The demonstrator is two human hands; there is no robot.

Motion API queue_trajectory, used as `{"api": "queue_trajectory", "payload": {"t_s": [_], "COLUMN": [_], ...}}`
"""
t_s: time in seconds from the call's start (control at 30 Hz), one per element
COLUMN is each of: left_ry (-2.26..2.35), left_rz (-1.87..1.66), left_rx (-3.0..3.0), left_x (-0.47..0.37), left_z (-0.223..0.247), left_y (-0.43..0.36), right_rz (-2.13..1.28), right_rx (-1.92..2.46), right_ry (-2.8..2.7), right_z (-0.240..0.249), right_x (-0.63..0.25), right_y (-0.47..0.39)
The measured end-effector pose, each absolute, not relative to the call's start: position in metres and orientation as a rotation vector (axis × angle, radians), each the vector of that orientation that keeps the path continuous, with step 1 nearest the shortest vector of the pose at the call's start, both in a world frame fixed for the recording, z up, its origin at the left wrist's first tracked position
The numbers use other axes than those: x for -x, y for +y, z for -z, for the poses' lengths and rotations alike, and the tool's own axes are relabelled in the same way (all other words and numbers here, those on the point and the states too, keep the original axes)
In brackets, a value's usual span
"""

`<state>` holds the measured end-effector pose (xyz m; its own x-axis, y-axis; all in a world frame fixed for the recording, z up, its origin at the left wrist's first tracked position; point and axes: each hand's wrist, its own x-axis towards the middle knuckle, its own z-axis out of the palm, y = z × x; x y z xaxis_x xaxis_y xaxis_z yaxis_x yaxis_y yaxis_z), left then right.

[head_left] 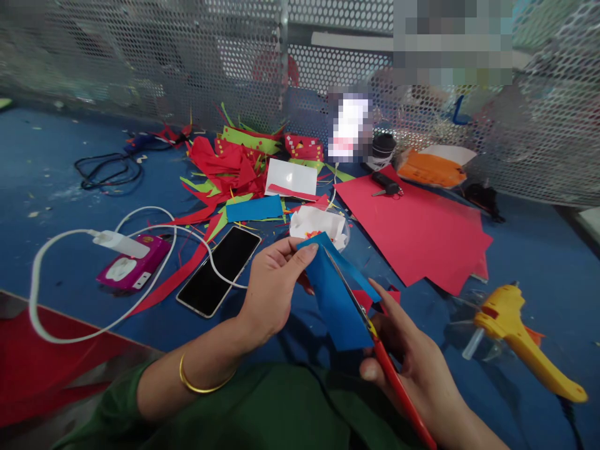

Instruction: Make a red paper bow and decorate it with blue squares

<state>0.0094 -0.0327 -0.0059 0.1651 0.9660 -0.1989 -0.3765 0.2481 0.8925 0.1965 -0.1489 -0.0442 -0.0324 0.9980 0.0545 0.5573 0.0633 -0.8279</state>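
My left hand (274, 290) pinches the upper end of a blue piece of paper (335, 306) between thumb and fingers. In my right hand (412, 356) is a pair of scissors (391, 369) with red handles. Their blades lie along the paper's right side, where a narrow strip is partly cut from the rest. Just behind the paper stands a small clear bowl (345, 240) lined with white paper, with tiny orange and red bits in it. Another blue paper piece (254, 209) rests on the scraps further back.
A black-screened phone (218, 272) and a purple power socket (134, 265) with a white cable are at left. Red and green paper scraps (229, 169) are heaped behind. Red sheets (412, 225) bearing a key (387, 183) lie right, near a yellow glue gun (525, 337). Perforated metal (140, 56) bounds the back.
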Motion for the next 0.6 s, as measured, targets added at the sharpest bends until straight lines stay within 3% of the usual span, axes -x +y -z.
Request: {"api": "queue_trajectory", "payload": {"t_s": [0.6], "left_ry": [0.989], "left_rz": [-1.096], "left_rx": [-0.855], "left_x": [-0.0107], "left_z": [0.0056], "left_y": [-0.0359], "right_rz": [-0.697], "right_rx": [1.604], "right_ry": [-1.784], "right_z": [0.0405], "right_x": [-0.1997], "right_y": [-0.1496]}}
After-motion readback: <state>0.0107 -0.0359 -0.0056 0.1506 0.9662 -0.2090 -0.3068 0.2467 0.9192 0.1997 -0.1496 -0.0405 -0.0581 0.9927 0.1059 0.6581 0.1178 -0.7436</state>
